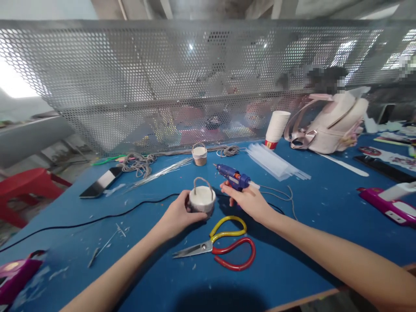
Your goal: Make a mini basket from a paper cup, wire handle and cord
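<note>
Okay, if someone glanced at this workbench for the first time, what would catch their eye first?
Probably the two hands at the centre of the blue table: the left hand cups a small white basket with a cord handle, and the right hand grips a blue glue gun. Just in front lie scissors with one yellow and one red handle.

**Materials on the blue desk**

The desk (308,260) top looks matt and smooth, flecked with dried glue. The glue gun (234,177) is glossy blue plastic. The scissors (214,247) pair bare metal blades with shiny yellow and red plastic handles. The small white basket (202,197) carries a rough twine handle. Behind stands perforated metal mesh (162,86).
</note>
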Available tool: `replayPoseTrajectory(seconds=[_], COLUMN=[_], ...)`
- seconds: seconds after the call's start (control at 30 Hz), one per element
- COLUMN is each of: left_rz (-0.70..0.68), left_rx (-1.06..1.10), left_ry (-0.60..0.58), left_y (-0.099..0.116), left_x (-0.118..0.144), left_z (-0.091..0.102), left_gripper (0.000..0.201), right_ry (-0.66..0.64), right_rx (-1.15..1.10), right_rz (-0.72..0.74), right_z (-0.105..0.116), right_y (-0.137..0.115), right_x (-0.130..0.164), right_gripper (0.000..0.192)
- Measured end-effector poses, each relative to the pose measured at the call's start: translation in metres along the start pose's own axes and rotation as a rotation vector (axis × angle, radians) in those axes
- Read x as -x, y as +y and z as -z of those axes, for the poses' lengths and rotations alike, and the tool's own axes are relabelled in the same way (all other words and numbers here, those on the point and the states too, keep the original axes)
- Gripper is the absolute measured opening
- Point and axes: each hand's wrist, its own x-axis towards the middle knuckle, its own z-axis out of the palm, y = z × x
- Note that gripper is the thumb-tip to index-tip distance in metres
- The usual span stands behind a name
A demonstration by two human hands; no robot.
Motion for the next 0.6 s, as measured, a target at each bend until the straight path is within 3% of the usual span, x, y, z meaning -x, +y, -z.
replayPoseTrajectory(seconds=[0.07, 0.13, 0.33, 0.47, 0.6], left_rz=[0.052, 0.075, -0.021, -0.065, -0.031], left_rx=[-0.031, -0.031, 0.002, -0.053, -0.051], left_ry=[0.153, 0.217, 0.207, 0.129, 0.164], left_y=[-0.002, -0.004, -0.006, -0.005, -0.008], left_x=[0.004, 0.008, 0.019, 0.031, 0.039], left_z=[-0.009, -0.015, -0.022, -0.023, -0.025], left_gripper=[0.049, 0.051, 0.065, 0.063, 0.050], right_ry=[-0.004, -0.010, -0.048, -0.070, -0.052], right_rx=[-0.006, -0.029, -0.110, -0.111, -0.125], right_rz=[-0.005, -0.008, -0.061, -0.064, -0.052], right_z=[-0.001, -0.004, -0.016, -0.018, -0.021], right_y=[0.001, 0.003, 0.005, 0.003, 0.006], right_x=[0.000, 0.000, 0.002, 0.000, -0.007], right_gripper=[0.024, 0.023, 0.021, 0.017, 0.016])
